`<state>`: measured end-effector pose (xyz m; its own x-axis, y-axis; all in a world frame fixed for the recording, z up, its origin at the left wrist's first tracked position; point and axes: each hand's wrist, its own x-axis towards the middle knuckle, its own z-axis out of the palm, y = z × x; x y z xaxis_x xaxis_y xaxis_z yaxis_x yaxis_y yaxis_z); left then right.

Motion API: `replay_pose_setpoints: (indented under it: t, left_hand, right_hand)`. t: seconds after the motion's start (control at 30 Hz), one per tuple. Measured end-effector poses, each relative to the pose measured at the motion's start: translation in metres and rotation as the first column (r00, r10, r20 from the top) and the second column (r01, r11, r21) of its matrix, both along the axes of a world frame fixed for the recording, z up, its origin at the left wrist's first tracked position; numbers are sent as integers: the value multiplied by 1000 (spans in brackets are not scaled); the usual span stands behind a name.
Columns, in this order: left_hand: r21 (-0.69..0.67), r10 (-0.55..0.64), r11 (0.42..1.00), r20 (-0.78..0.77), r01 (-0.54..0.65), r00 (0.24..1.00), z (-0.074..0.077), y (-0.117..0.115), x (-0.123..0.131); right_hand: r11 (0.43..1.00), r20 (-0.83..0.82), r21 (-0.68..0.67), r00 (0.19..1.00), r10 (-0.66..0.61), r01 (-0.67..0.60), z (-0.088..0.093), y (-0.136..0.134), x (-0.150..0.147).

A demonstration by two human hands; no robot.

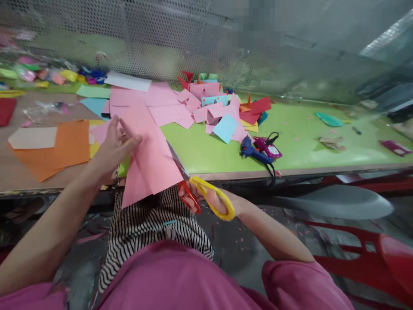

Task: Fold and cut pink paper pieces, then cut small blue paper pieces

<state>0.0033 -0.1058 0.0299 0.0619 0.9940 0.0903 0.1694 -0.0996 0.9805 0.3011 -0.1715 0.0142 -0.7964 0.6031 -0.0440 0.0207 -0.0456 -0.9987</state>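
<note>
My left hand (pixel 116 144) grips a folded pink sheet of paper (pixel 154 150) near its left edge, thumb lying on the front face. The sheet hangs tilted over the table's near edge, above my lap. In my right hand (pixel 206 199) is a pair of scissors (pixel 222 199) with one yellow and one red handle loop, my fingers through the loops. Their blades lie along the right edge of the pink paper, pointing up and left. Part of the blades is hidden by the sheet, so I cannot tell whether they are cutting.
Pink sheets (pixel 164 101) and spotted pink pieces (pixel 203 103) cover the table's middle. Orange paper (pixel 72 144) lies left. A blue glue gun (pixel 256 151) with a black cord rests near the front edge, beside a purple item (pixel 269 148). A red chair (pixel 371 262) stands lower right.
</note>
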Motion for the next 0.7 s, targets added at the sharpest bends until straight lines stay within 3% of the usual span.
replay_pose_setpoints:
  t: [0.1, 0.17, 0.33, 0.43, 0.53, 0.7]
  left_hand:
    - [-202, 14, 978, 311, 52, 950, -1, 3, -10]
    - [-287, 58, 955, 416, 71, 907, -5, 3, -12]
    - [-331, 122, 943, 474, 48, 872, -6, -8, -10]
    - [-312, 77, 945, 512, 102, 855, -3, -17, -10]
    - [-300, 31, 944, 490, 135, 871, -7, -26, -10]
    - [-390, 43, 910, 421, 138, 906, -14, -37, -3]
  right_hand:
    - [998, 45, 31, 997, 61, -62, 16, -1, 5]
    - [997, 59, -5, 995, 76, -76, 22, -4, 5]
    - [983, 3, -132, 992, 127, -126, 19, -12, 2]
    - [971, -12, -193, 990, 142, -141, 10, -13, 1]
    - [959, -39, -225, 986, 165, -170, 1, -12, -2]
    - [954, -15, -218, 978, 207, -205, -13, -10, -9]
